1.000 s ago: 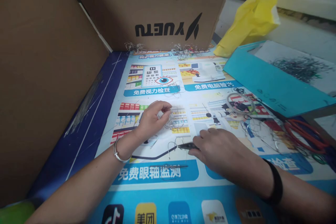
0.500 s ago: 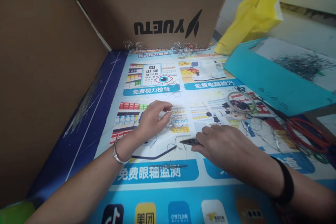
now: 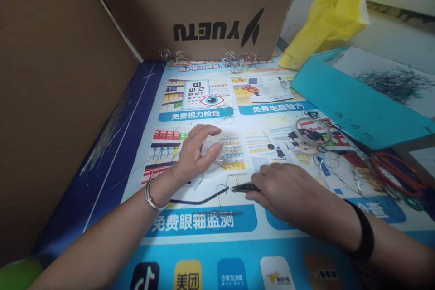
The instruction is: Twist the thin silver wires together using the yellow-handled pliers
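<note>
My right hand [image 3: 283, 195] is closed round a pair of dark needle-nose pliers [image 3: 244, 187], their narrow jaws pointing left. The jaw tips are at a thin bent wire piece [image 3: 232, 176] on the printed sheet; whether they grip it I cannot tell. My left hand [image 3: 197, 152] is over the sheet with thumb and forefinger apart, and no object shows between them. Just right of its fingertips lies a loose tangle of fine wire [image 3: 228, 154]. Below it, a small bundle of straight dark wires [image 3: 219, 213] rests on the blue caption band.
Cardboard [image 3: 204, 0] walls stand behind and left. Wire clumps [image 3: 173, 55] lie along the back wall. At right are a clear ring [image 3: 312, 131], red-handled scissors or pliers [image 3: 396, 172], a turquoise box [image 3: 360, 104] with a heap of wire bits [image 3: 394, 84], and a yellow bag [image 3: 326, 18].
My left thumb and forefinger have spread wider apart. The pliers have shifted slightly left and down, to the bent wire piece. The camera view has moved a little.
</note>
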A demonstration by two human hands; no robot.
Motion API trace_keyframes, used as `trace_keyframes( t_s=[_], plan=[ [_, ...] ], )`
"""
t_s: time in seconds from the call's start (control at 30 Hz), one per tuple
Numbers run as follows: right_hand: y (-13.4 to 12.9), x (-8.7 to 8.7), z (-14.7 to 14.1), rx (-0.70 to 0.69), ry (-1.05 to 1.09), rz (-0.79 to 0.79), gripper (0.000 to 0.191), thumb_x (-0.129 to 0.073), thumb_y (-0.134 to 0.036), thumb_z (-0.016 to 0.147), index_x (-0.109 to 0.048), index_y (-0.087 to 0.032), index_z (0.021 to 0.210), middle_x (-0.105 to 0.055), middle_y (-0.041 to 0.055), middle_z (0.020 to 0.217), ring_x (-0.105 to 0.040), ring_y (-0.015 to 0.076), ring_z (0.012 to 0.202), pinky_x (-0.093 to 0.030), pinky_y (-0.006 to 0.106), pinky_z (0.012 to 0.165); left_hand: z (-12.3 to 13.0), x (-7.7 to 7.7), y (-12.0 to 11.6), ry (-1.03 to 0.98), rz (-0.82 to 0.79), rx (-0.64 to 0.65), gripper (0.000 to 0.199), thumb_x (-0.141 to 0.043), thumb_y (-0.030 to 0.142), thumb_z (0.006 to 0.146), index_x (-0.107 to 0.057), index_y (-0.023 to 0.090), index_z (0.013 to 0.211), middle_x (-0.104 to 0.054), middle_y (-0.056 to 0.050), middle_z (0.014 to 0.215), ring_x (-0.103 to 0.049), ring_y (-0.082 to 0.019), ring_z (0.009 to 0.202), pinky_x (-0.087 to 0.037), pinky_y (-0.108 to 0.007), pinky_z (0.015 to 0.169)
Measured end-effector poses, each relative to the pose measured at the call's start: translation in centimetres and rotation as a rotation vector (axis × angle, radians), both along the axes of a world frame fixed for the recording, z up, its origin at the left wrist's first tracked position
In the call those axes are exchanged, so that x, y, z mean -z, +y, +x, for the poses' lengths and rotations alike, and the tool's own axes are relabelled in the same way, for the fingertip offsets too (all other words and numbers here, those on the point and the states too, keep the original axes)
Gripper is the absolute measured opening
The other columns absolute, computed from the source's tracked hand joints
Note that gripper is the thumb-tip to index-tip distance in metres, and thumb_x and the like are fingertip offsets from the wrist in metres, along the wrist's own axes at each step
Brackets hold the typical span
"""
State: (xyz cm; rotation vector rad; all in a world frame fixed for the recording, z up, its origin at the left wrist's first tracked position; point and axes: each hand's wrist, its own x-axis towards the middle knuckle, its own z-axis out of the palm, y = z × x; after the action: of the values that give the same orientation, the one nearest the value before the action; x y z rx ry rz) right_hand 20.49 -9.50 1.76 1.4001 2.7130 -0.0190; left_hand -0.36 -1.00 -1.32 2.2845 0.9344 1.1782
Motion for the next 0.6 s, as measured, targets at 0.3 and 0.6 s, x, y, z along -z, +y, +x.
trace_keyframes(
  t_s=[0.3,0.6],
  plan=[
    [-1.0,0.4,-0.7,-0.033,-0.033,0.133,0.015,-0.057,-0.030,0.081,-0.057,-0.019,0.071,-0.055,0.0037,0.064,-0.048,0.0175,0.061,-0.023,0.030,0.055,-0.1,0.0,-0.3,-0.097,0.023,-0.062,0.013,-0.048,0.023,0.084,-0.058,0.019,0.092,-0.063,-0.006,0.087,-0.058,-0.018,0.085,-0.046,-0.037,0.080],
    [-0.8,0.5,-0.2,-0.080,-0.036,0.135,0.012,-0.056,-0.025,0.081,-0.055,-0.020,0.070,-0.053,0.0026,0.064,-0.045,0.0167,0.057,-0.017,0.030,0.054,-0.1,-0.3,-1.0,-0.144,0.089,0.031,0.010,-0.051,0.016,0.081,-0.060,0.020,0.081,-0.065,-0.003,0.073,-0.058,-0.015,0.068,-0.048,-0.033,0.067]
  ],
)
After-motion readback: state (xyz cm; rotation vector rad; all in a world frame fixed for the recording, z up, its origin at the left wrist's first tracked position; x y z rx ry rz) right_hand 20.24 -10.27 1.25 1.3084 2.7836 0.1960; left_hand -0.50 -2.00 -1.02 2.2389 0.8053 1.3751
